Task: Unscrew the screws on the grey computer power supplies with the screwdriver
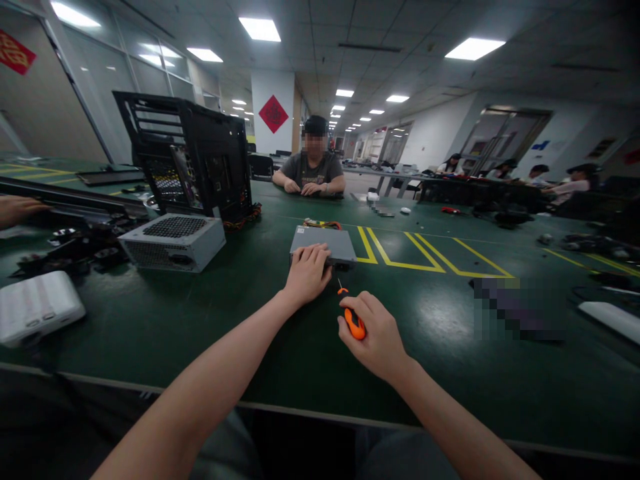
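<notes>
While the left hand (307, 272) lies flat, fingers spread, on the near end of a grey metal drive (324, 245), the right hand (375, 337) is closed around an orange-handled screwdriver (353, 320) whose thin tip points up toward the drive's near right corner, just short of it. Seen from the head camera, the drive sits on a dark green bench (250, 333), roughly in the middle, with a bundle of coloured wires (321, 224) at its far edge. Yellow floor-style markings (410, 257) run along the bench just right of the drive. To the left, well apart, stands a silver power supply (173, 241), and behind it an open black computer case (187, 157) upright. A white box (37, 307) rests near the bench's left front edge. Bare green surface lies open between the hands and the near edge, and to the right of the screwdriver. A person (313, 170) sits across the bench, hands resting on it.
</notes>
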The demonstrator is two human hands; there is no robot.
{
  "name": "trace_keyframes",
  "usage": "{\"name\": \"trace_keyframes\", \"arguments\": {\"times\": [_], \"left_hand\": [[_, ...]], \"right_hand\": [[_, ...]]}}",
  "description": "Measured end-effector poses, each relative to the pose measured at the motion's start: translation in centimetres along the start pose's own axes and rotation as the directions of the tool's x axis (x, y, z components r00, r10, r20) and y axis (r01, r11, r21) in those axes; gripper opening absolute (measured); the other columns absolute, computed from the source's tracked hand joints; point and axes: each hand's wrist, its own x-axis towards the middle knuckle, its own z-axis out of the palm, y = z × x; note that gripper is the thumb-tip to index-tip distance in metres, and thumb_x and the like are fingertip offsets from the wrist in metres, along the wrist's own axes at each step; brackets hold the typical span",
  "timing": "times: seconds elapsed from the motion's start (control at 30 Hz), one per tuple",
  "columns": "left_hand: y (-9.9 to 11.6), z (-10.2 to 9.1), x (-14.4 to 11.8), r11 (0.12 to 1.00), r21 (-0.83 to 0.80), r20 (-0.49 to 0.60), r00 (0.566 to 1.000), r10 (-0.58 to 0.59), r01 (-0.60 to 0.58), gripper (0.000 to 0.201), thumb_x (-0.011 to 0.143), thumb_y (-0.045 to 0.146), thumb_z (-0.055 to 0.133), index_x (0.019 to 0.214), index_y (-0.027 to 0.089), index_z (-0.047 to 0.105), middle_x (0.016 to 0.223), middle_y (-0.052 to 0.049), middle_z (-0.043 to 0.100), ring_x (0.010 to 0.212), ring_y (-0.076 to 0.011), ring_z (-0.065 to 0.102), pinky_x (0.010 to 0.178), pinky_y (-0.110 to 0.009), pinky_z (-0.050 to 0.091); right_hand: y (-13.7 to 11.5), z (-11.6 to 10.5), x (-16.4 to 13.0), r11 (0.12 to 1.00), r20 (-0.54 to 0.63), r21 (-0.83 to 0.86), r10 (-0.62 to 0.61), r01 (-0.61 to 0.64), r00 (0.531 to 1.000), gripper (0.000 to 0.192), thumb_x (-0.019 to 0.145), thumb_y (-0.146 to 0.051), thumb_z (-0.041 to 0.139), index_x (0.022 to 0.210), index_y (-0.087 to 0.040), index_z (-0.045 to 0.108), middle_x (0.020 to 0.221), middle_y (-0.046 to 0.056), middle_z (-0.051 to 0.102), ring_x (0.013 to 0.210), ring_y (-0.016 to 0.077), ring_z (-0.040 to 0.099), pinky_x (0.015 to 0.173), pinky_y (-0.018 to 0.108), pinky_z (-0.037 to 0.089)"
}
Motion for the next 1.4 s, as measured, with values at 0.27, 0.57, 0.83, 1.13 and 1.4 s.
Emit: {"name": "trace_keyframes", "arguments": {"times": [0.27, 0.57, 0.83, 1.13, 1.4], "left_hand": [[0.0, 0.09, -0.01, 1.0, -0.011, -0.007, 1.0, -0.008, 0.008, 0.027, 0.083, 0.026, 0.047, 0.109, 0.019, 0.05, 0.125, -0.007, 0.053, 0.118, -0.0224, 0.043, 0.099, -0.04, 0.028], [-0.07, 0.18, -0.01, 1.0, -0.005, -0.005, 1.0, -0.002, 0.002, 0.028, 0.083, 0.026, 0.047, 0.11, 0.018, 0.05, 0.125, -0.008, 0.052, 0.118, -0.0225, 0.042, 0.099, -0.04, 0.028], [0.0, 0.21, 0.0, 1.0, 0.005, 0.008, 1.0, -0.014, 0.014, 0.029, 0.083, 0.026, 0.048, 0.11, 0.019, 0.05, 0.126, -0.008, 0.052, 0.119, -0.0232, 0.042, 0.099, -0.041, 0.028], [0.01, 0.03, 0.03, 1.0, 0.0, 0.012, 1.0, -0.011, 0.011, 0.028, 0.083, 0.026, 0.046, 0.11, 0.019, 0.049, 0.126, -0.008, 0.052, 0.119, -0.0237, 0.042, 0.098, -0.041, 0.028], [0.07, -0.04, 0.01, 1.0, 0.004, 0.0, 1.0, -0.006, 0.006, 0.027, 0.083, 0.025, 0.046, 0.11, 0.018, 0.049, 0.125, -0.008, 0.052, 0.118, -0.0229, 0.043, 0.099, -0.04, 0.028]], "right_hand": [[-0.11, 0.04, 0.1, 0.999, 0.039, 0.012, -0.033, 0.032, 0.999, 0.018, 0.074, -0.017, 0.05, 0.091, -0.018, 0.055, 0.081, 0.004, 0.047, 0.076, 0.0175, 0.046, 0.068, 0.031, 0.041], [-0.06, -0.1, 0.11, 0.998, 0.038, 0.021, 0.053, -0.054, 0.998, 0.023, 0.085, -0.036, 0.047, 0.097, -0.018, 0.053, 0.082, 0.004, 0.052, 0.073, 0.0162, 0.051, 0.067, 0.03, 0.042], [0.05, 0.01, -0.13, 0.988, 0.002, 0.06, 0.141, -0.141, 0.99, 0.024, 0.086, -0.037, 0.044, 0.1, -0.019, 0.05, 0.077, 0.001, 0.059, 0.065, 0.0138, 0.058, 0.061, 0.025, 0.043], [-0.01, -0.07, 0.0, 0.999, 0.001, 0.01, 0.033, -0.033, 0.999, 0.014, 0.08, -0.023, 0.047, 0.092, -0.018, 0.052, 0.079, 0.003, 0.053, 0.07, 0.0153, 0.052, 0.065, 0.029, 0.042], [-0.16, -0.19, 0.16, 1.0, 0.008, -0.014, 0.027, -0.027, 1.0, 0.015, 0.084, -0.028, 0.047, 0.087, -0.019, 0.058, 0.078, 0.003, 0.048, 0.072, 0.0155, 0.048, 0.066, 0.029, 0.041]]}}
